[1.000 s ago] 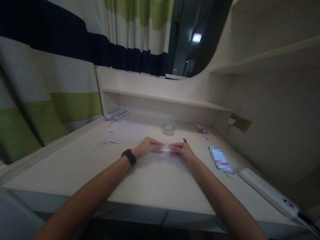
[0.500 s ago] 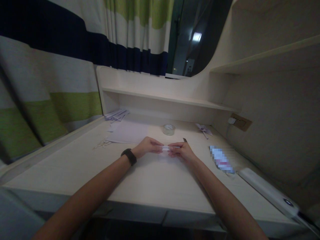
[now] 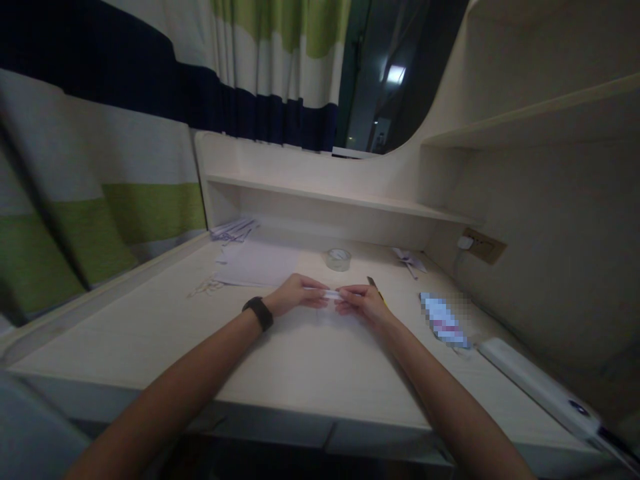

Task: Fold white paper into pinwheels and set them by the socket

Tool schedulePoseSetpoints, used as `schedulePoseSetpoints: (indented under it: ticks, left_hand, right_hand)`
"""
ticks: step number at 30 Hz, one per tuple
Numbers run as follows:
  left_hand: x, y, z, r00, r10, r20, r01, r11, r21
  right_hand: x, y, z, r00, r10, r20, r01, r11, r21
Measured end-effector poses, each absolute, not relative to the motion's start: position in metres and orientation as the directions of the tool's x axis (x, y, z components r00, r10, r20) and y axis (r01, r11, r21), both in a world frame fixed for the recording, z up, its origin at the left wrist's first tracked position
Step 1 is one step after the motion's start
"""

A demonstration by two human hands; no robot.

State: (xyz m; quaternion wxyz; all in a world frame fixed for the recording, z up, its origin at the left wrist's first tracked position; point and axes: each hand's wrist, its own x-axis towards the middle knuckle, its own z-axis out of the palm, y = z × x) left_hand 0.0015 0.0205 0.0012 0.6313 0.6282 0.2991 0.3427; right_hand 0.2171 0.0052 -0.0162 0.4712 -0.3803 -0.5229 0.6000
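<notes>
both hands pinching a small folded paper strip over the tabletop

my left hand (image 3: 295, 295) closes its fingers on one end of the paper strip (image 3: 331, 294), my right hand (image 3: 361, 303) grips the other, just above the tabletop (image 3: 300, 353). i judge it light, limp and easily creased, best held by its ends. a tape roll (image 3: 339, 259) sits behind.
</notes>
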Motion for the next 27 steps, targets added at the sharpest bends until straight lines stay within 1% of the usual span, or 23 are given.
schedulePoseSetpoints:
  ticks: [5,11,16,21,27]
  left_hand:
    - [0.0015,0.0196,0.0023,0.602,0.798,0.039,-0.068,0.003,0.998]
    - [0.0032,0.017,0.0024,0.598,0.798,0.077,-0.11,-0.013,0.994]
    - [0.0062,0.0176,0.0008,0.567,0.822,0.047,-0.071,-0.008,0.997]
    - [0.0063,0.0187,0.0002,0.549,0.833,0.07,-0.057,-0.047,0.997]
    - [0.0049,0.0172,0.0017,0.557,0.825,0.093,-0.035,-0.088,0.995]
  right_hand:
    - [0.2176,0.0065,-0.017,-0.256,0.966,0.041,-0.164,-0.002,-0.987]
    - [0.2179,0.0066,-0.0154,-0.222,0.974,0.045,-0.143,0.013,-0.99]
    - [0.2164,0.0057,-0.0178,-0.192,0.98,0.055,-0.159,0.024,-0.987]
    - [0.2139,0.0054,-0.0206,-0.207,0.974,0.088,-0.15,0.057,-0.987]
    - [0.2125,0.0047,-0.0176,-0.178,0.981,0.07,-0.117,0.049,-0.992]
